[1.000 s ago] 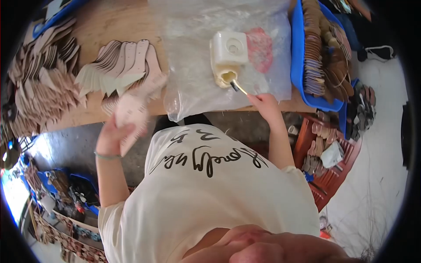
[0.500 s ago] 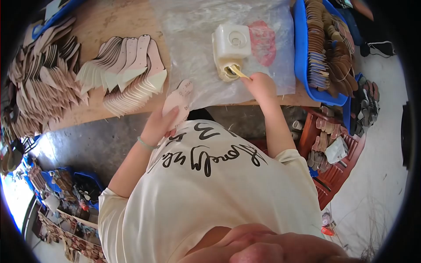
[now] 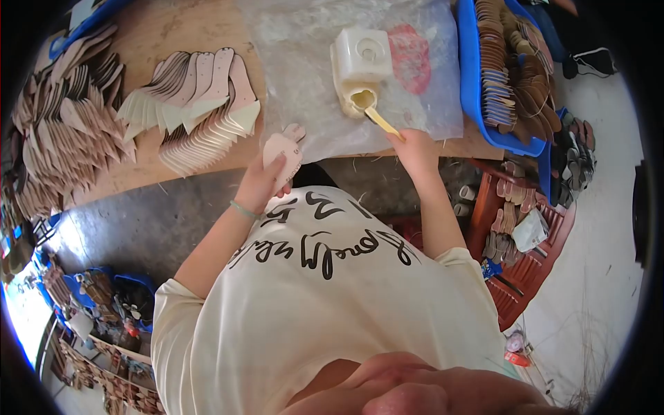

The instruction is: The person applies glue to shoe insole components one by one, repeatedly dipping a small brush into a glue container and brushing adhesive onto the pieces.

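My left hand (image 3: 261, 181) is closed around pale pink shoe insoles (image 3: 282, 153) with small printed marks, at the table's front edge; how many it holds I cannot tell. In my right hand (image 3: 418, 153) is the yellow handle of a brush (image 3: 382, 124). Its dark end is at the lip of the opening in a white plastic glue container (image 3: 363, 59). Yellowish residue coats that opening. The container stands on a clear plastic sheet (image 3: 297, 76).
Fanned insole stacks (image 3: 200, 86) lie on the wooden table (image 3: 187, 28), with a larger heap (image 3: 76, 131) farther left. A blue basket (image 3: 470, 76) of brown insoles sits at the right end. Below it stands a reddish-brown slatted rack (image 3: 529, 277).
My right hand has drawn the brush out of the container's opening, toward me and to the right. My left hand has turned the insoles and shifted slightly right.
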Demonstrator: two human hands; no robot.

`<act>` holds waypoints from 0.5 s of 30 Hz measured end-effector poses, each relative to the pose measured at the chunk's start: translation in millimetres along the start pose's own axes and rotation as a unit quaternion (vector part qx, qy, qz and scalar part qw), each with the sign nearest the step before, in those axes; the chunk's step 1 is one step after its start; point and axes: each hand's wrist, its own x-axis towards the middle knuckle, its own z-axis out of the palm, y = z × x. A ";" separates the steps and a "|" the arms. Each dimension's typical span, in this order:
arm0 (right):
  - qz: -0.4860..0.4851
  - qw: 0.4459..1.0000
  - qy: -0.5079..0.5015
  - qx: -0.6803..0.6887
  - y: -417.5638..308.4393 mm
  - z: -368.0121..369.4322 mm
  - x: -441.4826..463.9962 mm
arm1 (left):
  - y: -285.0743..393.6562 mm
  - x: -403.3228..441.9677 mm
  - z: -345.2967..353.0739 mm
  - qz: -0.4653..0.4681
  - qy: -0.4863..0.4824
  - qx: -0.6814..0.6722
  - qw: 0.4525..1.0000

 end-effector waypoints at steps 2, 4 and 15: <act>-0.008 0.999 0.039 0.024 -6.8 9.5 0.5 | -8.7 2.8 -4.8 -0.013 0.010 0.011 1.000; -0.003 0.997 0.055 0.046 -6.7 16.1 -4.9 | -10.3 0.8 -5.0 -0.037 0.024 0.027 0.999; -0.105 0.923 -0.065 0.364 -58.8 45.2 -76.9 | -12.3 -12.9 -15.9 -0.055 0.012 -0.122 0.991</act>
